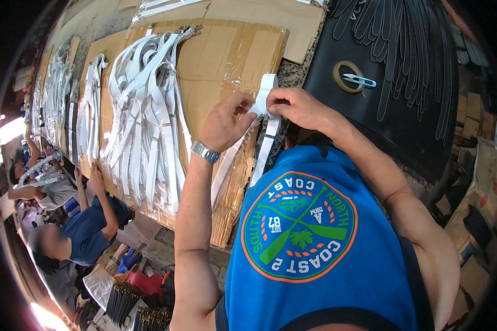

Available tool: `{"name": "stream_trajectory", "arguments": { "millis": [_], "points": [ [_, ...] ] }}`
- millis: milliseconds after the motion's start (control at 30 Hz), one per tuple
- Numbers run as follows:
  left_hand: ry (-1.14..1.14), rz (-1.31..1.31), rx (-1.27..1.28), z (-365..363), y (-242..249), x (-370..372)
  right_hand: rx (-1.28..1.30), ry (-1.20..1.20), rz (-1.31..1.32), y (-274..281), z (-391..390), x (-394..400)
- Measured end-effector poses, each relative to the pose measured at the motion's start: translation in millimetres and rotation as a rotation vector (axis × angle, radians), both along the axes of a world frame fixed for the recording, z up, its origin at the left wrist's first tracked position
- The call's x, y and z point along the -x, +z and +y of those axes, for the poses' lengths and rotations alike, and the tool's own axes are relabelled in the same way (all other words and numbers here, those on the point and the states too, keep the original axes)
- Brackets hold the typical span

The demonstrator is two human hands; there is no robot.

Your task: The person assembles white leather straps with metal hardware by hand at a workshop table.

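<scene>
A white strap [268,84] is pinched by both hands at the near edge of the cardboard. My left hand [226,121], with a metal watch at the wrist, has thumb and fingers closed on its left side. My right hand [301,110] grips it from the right with curled fingers. Above the hands the strap bends into a loop, and two white lengths hang below, one with a dark band on it. To the left lies a big pile of similar white straps [143,110], with metal clips [190,32] at its far end.
Tape-covered cardboard [215,60] lies under the straps. On a black sheet [337,107] to the right are a tape roll [338,70], thread snips [360,80] and many black straps [408,49]. A co-worker in a dark shirt [91,237] sits at left, beside another white strap bundle [91,105].
</scene>
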State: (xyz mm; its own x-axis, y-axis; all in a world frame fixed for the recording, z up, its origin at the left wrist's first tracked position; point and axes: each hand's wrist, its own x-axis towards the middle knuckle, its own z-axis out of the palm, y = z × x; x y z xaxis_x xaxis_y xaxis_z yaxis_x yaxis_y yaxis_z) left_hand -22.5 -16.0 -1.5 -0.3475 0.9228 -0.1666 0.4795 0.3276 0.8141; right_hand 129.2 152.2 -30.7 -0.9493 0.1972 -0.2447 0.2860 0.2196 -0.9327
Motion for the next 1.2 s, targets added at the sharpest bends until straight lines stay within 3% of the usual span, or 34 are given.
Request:
{"name": "stream_trajectory", "arguments": {
  "millis": [100,200,400,600,800,1000,1200],
  "points": [
    [0.019,0.029,0.004,-0.2,-1.9,-0.3,-0.005,-0.002,0.002,-1.6,-0.7,-0.1],
    [-0.101,0.280,-0.050,3.3,8.3,-0.3,-0.013,-0.002,-0.013,-1.1,-1.2,0.9],
    [-0.280,0.477,-0.201,5.8,7.6,0.9,-0.041,-0.014,-0.023,-1.2,-3.2,1.2],
    [-0.276,0.493,-0.052,3.9,11.0,-3.8,-0.056,-0.007,-0.047,4.5,-3.6,0.4],
    [-0.251,0.334,-0.042,6.4,13.4,-3.1,-0.040,0.001,-0.023,0.1,-4.3,-1.1],
    [-0.104,0.205,-0.147,9.9,0.3,-6.5,-0.024,0.008,-0.007,-5.0,-5.0,0.8],
    [0.240,0.092,-0.186,9.4,-13.0,-19.6,0.010,0.027,-0.018,-6.4,-7.9,-0.8]
  ]
}}
